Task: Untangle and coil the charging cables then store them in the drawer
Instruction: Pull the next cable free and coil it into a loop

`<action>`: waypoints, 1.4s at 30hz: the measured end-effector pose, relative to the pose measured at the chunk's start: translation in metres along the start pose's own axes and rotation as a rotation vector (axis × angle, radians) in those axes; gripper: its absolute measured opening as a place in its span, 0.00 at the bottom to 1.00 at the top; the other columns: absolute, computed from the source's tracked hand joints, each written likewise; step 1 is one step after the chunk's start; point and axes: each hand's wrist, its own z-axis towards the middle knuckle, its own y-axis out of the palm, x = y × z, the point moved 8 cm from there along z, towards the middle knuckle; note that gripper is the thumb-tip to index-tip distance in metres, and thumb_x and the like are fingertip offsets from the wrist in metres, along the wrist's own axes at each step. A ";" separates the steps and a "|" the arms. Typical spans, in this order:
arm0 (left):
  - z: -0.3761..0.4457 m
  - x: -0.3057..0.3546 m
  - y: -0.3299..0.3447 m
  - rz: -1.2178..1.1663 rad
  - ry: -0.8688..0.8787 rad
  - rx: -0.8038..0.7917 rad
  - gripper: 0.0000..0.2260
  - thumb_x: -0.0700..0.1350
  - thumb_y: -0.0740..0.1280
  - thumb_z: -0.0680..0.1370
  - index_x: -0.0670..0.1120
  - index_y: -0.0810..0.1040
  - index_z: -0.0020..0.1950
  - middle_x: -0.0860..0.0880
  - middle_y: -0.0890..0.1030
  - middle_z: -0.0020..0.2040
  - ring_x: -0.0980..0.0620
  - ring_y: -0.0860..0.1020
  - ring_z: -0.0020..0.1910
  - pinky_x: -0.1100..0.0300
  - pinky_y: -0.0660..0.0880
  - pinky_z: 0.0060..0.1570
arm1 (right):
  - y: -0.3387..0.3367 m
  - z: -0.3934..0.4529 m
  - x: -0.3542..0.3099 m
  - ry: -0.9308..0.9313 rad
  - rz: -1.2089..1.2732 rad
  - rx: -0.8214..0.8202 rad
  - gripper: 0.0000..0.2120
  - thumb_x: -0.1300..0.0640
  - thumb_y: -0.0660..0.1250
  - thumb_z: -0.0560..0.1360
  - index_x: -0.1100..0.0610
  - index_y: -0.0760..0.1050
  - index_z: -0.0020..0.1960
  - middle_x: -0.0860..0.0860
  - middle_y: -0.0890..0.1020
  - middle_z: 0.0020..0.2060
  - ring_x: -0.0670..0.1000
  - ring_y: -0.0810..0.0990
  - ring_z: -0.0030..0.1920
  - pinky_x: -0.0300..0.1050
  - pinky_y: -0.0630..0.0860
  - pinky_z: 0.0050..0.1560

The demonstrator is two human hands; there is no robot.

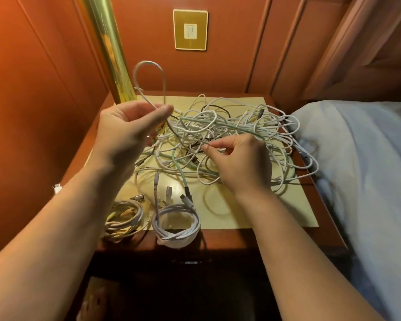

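Observation:
A big tangle of white, green and dark charging cables covers a pale yellow sheet on the wooden nightstand. My left hand is raised above the left part of the heap and pinches a white cable whose loop arches up over it. My right hand is low on the tangle, its fingertips pinching a thin cable strand in the middle. Two coiled cables lie at the front: a white coil and a paler coil to its left. The drawer front below lies in shadow.
A brass lamp pole rises at the back left corner of the nightstand. A gold switch plate is on the red wooden wall. A bed with pale bedding touches the right side. A small white plug sits at the left.

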 end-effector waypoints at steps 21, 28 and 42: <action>-0.022 0.002 0.055 0.400 0.285 -0.267 0.05 0.46 0.78 0.74 0.48 0.89 0.49 0.55 0.84 0.41 0.48 0.78 0.39 0.66 0.71 0.32 | 0.006 -0.005 -0.006 -0.090 -0.034 0.051 0.09 0.47 0.80 0.71 0.47 0.88 0.50 0.48 0.88 0.45 0.54 0.85 0.44 0.49 0.81 0.41; -0.023 0.008 0.051 0.281 0.269 -0.225 0.05 0.48 0.78 0.74 0.49 0.89 0.47 0.52 0.86 0.41 0.49 0.83 0.42 0.50 0.80 0.41 | 0.007 -0.005 0.002 0.035 -0.105 -0.048 0.16 0.34 0.76 0.70 0.43 0.87 0.49 0.48 0.87 0.44 0.54 0.84 0.46 0.48 0.81 0.41; -0.010 0.003 0.005 -0.209 0.043 0.203 0.10 0.47 0.77 0.75 0.42 0.86 0.50 0.49 0.86 0.40 0.57 0.78 0.34 0.64 0.71 0.29 | 0.015 -0.003 0.007 0.064 -0.040 -0.093 0.16 0.33 0.74 0.72 0.44 0.87 0.48 0.46 0.86 0.40 0.52 0.84 0.43 0.47 0.80 0.39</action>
